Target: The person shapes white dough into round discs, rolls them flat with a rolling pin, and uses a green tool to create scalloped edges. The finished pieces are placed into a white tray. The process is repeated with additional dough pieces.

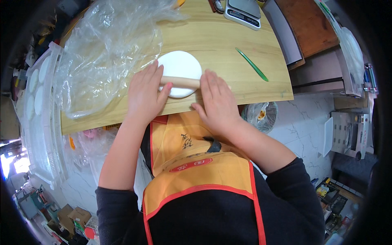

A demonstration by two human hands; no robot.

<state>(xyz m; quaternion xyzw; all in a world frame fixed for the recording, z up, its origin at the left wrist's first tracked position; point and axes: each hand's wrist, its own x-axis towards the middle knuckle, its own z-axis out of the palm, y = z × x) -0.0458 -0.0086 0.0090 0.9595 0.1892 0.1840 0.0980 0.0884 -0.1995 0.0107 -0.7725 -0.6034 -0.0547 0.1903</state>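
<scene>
A round, flat white disc of dough or clay lies on the light wooden table near its front edge. Across the disc's lower half rests a pale wooden rolling pin. My left hand presses on the pin's left end, thumb against the front of it, fingers flat. My right hand lies palm down over the right end, fingers extended and held together. Both ends of the pin are mostly hidden under the hands. To the right of the disc is a slim green pointed tool.
Crumpled clear plastic sheeting covers the table's left part. At the far right stands a digital scale. A white plastic rack with several white discs is at the left. A lined bin stands below the front edge.
</scene>
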